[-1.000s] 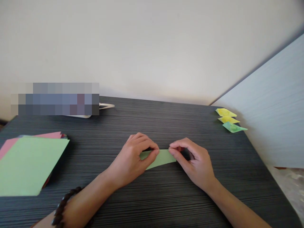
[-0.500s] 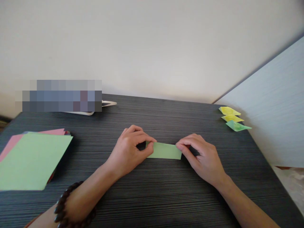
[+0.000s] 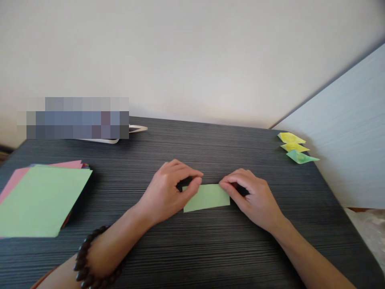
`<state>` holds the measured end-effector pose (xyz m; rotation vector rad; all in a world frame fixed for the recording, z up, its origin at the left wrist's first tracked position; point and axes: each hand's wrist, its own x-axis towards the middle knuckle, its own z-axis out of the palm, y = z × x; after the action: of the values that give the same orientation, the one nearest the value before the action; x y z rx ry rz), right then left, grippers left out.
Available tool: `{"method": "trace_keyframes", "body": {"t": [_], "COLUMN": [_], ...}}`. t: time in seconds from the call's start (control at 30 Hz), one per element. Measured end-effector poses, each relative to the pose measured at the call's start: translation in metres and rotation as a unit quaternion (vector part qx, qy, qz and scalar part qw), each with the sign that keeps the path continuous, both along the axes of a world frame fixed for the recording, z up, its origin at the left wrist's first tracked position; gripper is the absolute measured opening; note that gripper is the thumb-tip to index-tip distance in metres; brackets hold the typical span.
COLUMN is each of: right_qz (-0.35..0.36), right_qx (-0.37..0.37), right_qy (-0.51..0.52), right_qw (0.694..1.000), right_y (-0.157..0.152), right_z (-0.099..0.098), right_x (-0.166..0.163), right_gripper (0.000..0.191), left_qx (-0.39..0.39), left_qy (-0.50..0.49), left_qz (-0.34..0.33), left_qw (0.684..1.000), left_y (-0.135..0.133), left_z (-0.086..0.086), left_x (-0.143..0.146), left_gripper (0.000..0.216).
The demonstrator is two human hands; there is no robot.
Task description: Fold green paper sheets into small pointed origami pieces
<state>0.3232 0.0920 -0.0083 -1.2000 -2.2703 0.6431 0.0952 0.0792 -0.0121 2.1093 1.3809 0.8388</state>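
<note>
A narrow rectangle of light green paper, seemingly folded, lies on the dark desk between my hands. My left hand hovers over its left end, thumb and index finger slightly apart with nothing between them. At the upper right corner, my right hand pinches the paper's edge between thumb and index finger. Both hands have their remaining fingers curled. A dark bead bracelet circles my left wrist.
A stack of coloured sheets, light green on top and pink below, lies at the left. Two yellow folded paper pieces and a green folded piece sit at the right edge. Behind the stack is a blurred-out object with a white rim.
My left thumb and index finger have parted, letting go of the paper. The strip has tilted, its left end now nearer me. My right hand has shifted slightly left, still at the corner.
</note>
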Motion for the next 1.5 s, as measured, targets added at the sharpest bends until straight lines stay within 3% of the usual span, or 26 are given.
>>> {"method": "trace_keyframes", "body": {"t": [0.1,0.23,0.57,0.73,0.83,1.07,1.33,1.5], "right_qz": [-0.008,-0.041,0.033,0.048,0.031,-0.043,0.076,0.109], "right_qx": [-0.010,-0.038,-0.068,-0.082,-0.064,0.043,0.141,0.151], "right_qy": [0.010,0.013,0.052,0.060,0.024,-0.024,-0.087,-0.088], "right_qw": [1.000,0.998,0.996,0.994,0.997,0.998,0.983,0.978], "right_y": [-0.004,-0.003,-0.001,-0.001,-0.003,-0.005,-0.012,-0.009], "right_z": [-0.003,-0.004,0.000,0.002,0.000,-0.013,-0.011,-0.011], "right_x": [-0.010,-0.011,-0.004,-0.002,-0.006,-0.010,-0.005,0.003], "right_gripper": [0.015,0.014,0.019,0.020,0.015,0.007,0.030,0.030], "left_qx": [-0.006,-0.034,-0.053,-0.071,-0.060,0.027,0.043,0.041], "left_qy": [0.031,0.011,0.020,0.006,0.004,0.094,0.124,0.138], "left_qz": [-0.055,-0.047,-0.077,-0.055,-0.037,-0.070,-0.060,-0.082], "left_qw": [0.998,0.998,0.995,0.996,0.998,0.993,0.989,0.986], "left_y": [-0.003,-0.003,-0.002,-0.001,-0.001,-0.004,-0.002,-0.001], "left_z": [-0.003,-0.003,0.004,0.005,0.002,-0.006,-0.010,-0.009], "left_x": [0.006,0.006,0.005,0.004,0.004,0.001,-0.001,-0.006], "left_gripper": [0.015,0.014,0.015,0.015,0.009,0.011,0.020,0.024]}}
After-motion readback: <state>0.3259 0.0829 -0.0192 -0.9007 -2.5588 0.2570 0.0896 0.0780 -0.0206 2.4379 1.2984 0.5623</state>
